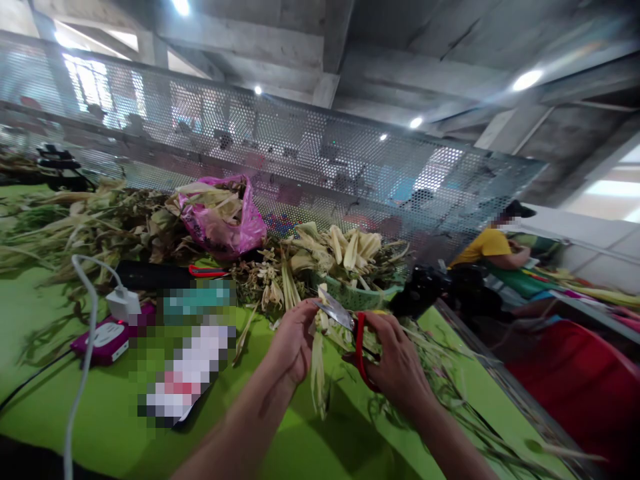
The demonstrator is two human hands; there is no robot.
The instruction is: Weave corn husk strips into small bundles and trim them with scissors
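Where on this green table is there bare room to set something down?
Bare green table lies at the near edge right of the white cable, and between the forearms below the left hand holding a stalk and right hand with scissors. Crowded: the back, with leaf heap, pink bag and basket; cut stems litter the right.

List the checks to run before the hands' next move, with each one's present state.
1. Left hand has a firm grip on the pale stalk: ok.
2. Right hand holds the red-handled scissors: ok.
3. Scissor blades open or shut: cannot tell.
4. Left hand apart from the blade: cannot tell, they look very close.
5. Green basket close behind the hands: ok.
6. White cable away from the hands, on the table's left side: ok.
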